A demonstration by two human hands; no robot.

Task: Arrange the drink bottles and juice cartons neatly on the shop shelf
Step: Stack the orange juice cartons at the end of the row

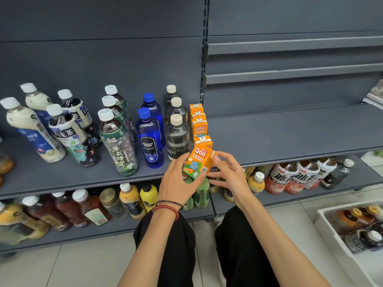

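My left hand (178, 181) and right hand (230, 175) share one grip on the tilted juice carton (198, 162) — fingers curled round its sides — at the shelf (290, 131) edge, fronting the carton row (199, 126), so I can square it into line.

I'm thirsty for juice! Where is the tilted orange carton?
In the head view, the tilted orange cardboard juice carton is in the grip of the left hand and right hand, before the row of orange cartons, right of the clear black-labelled bottle.
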